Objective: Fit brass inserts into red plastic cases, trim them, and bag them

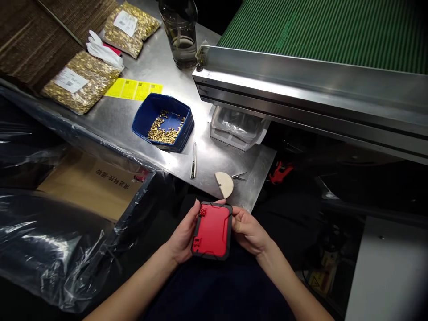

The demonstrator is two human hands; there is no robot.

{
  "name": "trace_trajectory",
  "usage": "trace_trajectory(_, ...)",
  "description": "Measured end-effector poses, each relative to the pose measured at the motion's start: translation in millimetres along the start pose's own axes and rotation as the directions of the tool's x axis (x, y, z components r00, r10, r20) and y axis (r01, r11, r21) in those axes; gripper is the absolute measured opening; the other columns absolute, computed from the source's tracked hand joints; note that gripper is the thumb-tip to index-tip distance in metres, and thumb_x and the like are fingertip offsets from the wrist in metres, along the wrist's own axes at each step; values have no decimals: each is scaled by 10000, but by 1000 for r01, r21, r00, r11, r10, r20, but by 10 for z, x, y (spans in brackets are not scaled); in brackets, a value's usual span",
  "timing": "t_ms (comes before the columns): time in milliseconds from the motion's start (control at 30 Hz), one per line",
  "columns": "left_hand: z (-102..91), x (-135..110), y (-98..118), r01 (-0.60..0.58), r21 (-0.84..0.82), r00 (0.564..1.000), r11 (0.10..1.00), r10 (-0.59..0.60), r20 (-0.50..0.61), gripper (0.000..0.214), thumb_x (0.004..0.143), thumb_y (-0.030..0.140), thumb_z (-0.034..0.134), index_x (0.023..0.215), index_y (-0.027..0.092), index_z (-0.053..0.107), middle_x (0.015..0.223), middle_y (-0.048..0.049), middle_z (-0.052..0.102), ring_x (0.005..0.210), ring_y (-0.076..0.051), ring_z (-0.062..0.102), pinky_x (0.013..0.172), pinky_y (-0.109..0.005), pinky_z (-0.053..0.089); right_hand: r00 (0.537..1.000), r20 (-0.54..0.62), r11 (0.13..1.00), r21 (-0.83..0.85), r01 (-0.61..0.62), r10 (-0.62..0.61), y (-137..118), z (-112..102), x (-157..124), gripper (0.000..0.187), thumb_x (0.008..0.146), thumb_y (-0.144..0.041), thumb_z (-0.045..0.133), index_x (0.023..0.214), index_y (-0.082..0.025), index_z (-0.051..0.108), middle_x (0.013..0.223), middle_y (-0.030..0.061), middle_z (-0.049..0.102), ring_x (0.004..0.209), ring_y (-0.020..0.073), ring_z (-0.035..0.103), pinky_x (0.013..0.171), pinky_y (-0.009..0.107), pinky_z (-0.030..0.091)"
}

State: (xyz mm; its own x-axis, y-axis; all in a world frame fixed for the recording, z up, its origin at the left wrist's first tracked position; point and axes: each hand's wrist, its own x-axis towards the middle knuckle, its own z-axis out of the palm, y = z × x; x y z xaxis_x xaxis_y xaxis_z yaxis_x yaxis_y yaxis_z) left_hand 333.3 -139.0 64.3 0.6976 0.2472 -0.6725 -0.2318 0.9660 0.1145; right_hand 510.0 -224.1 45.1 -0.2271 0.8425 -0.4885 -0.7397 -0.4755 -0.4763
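Note:
A red plastic case with a black border (214, 229) is held between my two hands, just in front of the metal table's near edge. My left hand (186, 236) grips its left side, thumb up along the edge by the cut-out details. On the other side, my right hand (248, 229) pinches the right edge near the upper corner. Beyond the case, a cream half-round disc (224, 184) lies on the table, with small tweezers (239, 176) beside it. A utility knife (194, 160) rests further left, next to a blue bin (185, 138) holding small brass-coloured parts (163, 133).
Bags of brass parts (83, 82) and a yellow label strip (133, 89) lie at the back left. A dark bottle (183, 44) stands by the green conveyor belt (321, 33) and its metal rail (301, 89). A plastic-lined carton (90, 187) sits at left.

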Motion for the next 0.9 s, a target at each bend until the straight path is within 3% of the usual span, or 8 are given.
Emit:
trace_trajectory(133, -33, -32, -27, -32, -55, 996, 998, 27, -84, 501, 1036, 520, 487, 1260, 132, 709, 988, -138, 798, 753, -216, 752, 702, -298, 590, 999, -24, 998, -54, -24, 23, 120, 31, 55, 450, 857, -460, 807, 1219, -205, 726, 1123, 68, 739, 930, 157, 692, 852, 258, 530)
trace_trajectory(300, -144, -113, -14, -59, -81, 990, 995, 48, -129, 481, 1036, 514, 481, 1192, 128, 721, 1233, -162, 739, 949, -265, 750, 814, -357, 608, 999, -52, 948, -318, -17, 1, 92, 13, 54, 414, 893, -507, 750, 1184, -214, 721, 1126, 63, 715, 965, 186, 683, 837, 293, 557)
trace_trajectory(433, -123, -153, -76, -200, -47, 940, 979, 177, -292, 390, 1025, 472, 523, 1153, 162, 722, 1130, -123, 768, 928, -260, 749, 824, -365, 613, 1000, 10, 876, -482, 5, 0, 81, 90, 34, 758, 844, -528, 794, 1483, -259, 490, 1379, 103, 620, 1224, 235, 617, 1080, 398, 481)
trace_trajectory(533, -40, -180, -134, -319, -31, 893, 947, 289, -345, 404, 1009, 515, 525, 1158, 192, 717, 1179, -105, 753, 1073, -295, 717, 966, -418, 577, 999, -17, 765, -643, 28, -51, 33, 200, 48, 927, 808, -455, 843, 1579, -311, 347, 1536, 98, 504, 1344, 254, 544, 1141, 434, 437)
trace_trajectory(667, 22, -245, -115, -321, -97, 929, 942, 293, -225, 561, 994, 646, 449, 1381, 277, 619, 1377, -84, 670, 1285, -333, 610, 1098, -480, 486, 985, 141, 676, -717, 170, -99, -262, 350, 83, 724, 872, -350, 783, 1525, -328, 469, 1504, 51, 548, 1360, 240, 534, 1181, 421, 393)
trace_trajectory(767, -75, -276, -73, -151, -118, 988, 981, 150, -19, 740, 938, 749, 468, 1470, 242, 554, 1371, -128, 669, 1265, -358, 624, 1073, -496, 500, 965, 260, 526, -817, 235, -28, -489, 437, 122, 528, 892, -277, 743, 1403, -317, 616, 1352, 34, 644, 1255, 226, 600, 1119, 384, 446)
trace_trajectory(833, -213, -279, -55, -38, -49, 990, 998, 44, 133, 792, 854, 768, 604, 1378, 175, 645, 1254, -164, 724, 1133, -360, 696, 992, -468, 555, 975, 214, 390, -895, 219, -57, -536, 464, 179, 441, 898, -280, 724, 1335, -302, 670, 1280, 41, 670, 1208, 235, 615, 1075, 382, 470)
trace_trajectory(900, -362, -280, -31, -5, 46, 977, 999, -5, 214, 640, 804, 638, 772, 1225, 156, 740, 1117, -146, 773, 989, -310, 746, 911, -385, 589, 977, 127, 267, -948, 170, -171, -507, 455, 268, 408, 906, -303, 709, 1313, -290, 681, 1233, 54, 680, 1183, 248, 619, 1046, 387, 480)
